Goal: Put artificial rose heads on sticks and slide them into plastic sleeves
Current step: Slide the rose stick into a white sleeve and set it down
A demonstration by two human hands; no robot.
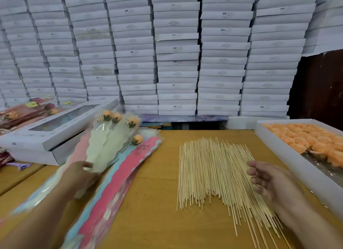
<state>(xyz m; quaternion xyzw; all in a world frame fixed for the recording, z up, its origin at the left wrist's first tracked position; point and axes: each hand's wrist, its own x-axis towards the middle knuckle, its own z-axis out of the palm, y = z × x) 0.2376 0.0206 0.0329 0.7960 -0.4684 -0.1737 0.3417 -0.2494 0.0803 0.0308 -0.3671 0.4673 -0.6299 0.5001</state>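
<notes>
Sleeved roses [111,137] sit in the left grip [81,174]; right grip [267,180] slack over sticks [209,172].

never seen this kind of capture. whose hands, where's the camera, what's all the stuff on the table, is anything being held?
There is no machine here: a person works bare-handed, and the single picture comes from a camera worn on their head, looking forward and down.

On the wooden table lies a spread of thin wooden sticks. To the right is a white tray of orange rose heads. To the left lie flat pink and blue plastic sleeves, with finished sleeved roses on top.

The left hand touches the lower end of those finished roses; motion blur hides whether it grips them. The right hand hovers open over the sticks, holding nothing. White boxes are stacked behind.
</notes>
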